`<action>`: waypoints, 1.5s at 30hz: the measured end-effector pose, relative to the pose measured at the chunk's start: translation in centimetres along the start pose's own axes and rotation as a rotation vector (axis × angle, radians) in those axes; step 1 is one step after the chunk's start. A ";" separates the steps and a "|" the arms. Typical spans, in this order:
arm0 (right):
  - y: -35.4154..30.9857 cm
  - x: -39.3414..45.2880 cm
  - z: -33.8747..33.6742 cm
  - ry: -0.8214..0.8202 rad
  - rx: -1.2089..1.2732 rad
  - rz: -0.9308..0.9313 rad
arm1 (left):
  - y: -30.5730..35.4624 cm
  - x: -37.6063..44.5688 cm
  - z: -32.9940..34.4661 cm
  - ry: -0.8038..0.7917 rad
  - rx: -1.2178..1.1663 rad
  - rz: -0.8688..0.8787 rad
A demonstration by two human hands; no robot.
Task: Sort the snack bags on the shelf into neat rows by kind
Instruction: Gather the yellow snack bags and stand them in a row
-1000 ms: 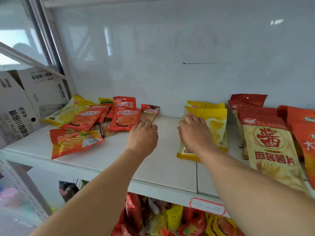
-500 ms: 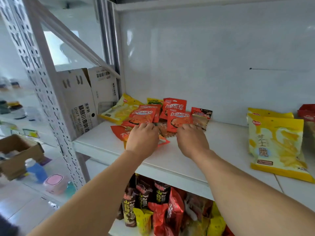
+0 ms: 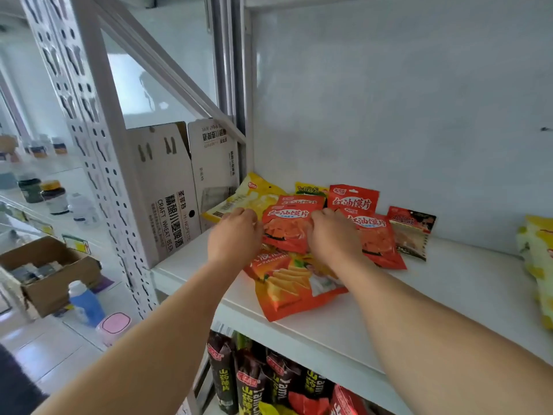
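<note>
From here I'd call it barely started: left hand [image 3: 235, 235] and right hand [image 3: 332, 235], fingers curled, grip one red bag [image 3: 288, 229] atop an unsorted pile [image 3: 299, 283].

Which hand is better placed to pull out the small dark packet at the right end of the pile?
The right hand, probably. It rests on the red bags right beside the dark packet, while the left hand sits at the pile's far side by the yellow bag.
</note>
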State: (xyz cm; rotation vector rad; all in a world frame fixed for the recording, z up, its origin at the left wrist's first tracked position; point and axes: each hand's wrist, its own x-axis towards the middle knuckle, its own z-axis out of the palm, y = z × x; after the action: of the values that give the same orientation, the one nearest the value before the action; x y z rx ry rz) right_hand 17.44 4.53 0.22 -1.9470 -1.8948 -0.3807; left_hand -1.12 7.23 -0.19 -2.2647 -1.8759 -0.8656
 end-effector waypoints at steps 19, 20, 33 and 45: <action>-1.4 5.8 4.0 -0.193 0.139 0.480 | -6.5 15.6 7.2 -0.405 -0.195 -0.271; -1.8 5.7 3.9 -0.203 0.128 0.489 | -6.6 15.8 7.5 -0.422 -0.199 -0.284; -6.1 -0.3 0.9 -0.265 0.096 0.538 | -8.8 19.5 11.1 -0.456 -0.251 -0.369; -5.7 -3.1 -0.6 -0.483 0.030 0.639 | -5.9 16.2 3.5 -0.446 -0.200 -0.381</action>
State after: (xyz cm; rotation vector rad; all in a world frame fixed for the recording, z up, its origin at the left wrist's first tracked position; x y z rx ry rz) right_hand 11.71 1.53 -0.13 -2.6397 -1.3660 0.3295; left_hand -3.83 24.34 2.69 -2.4117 -2.5845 -0.6412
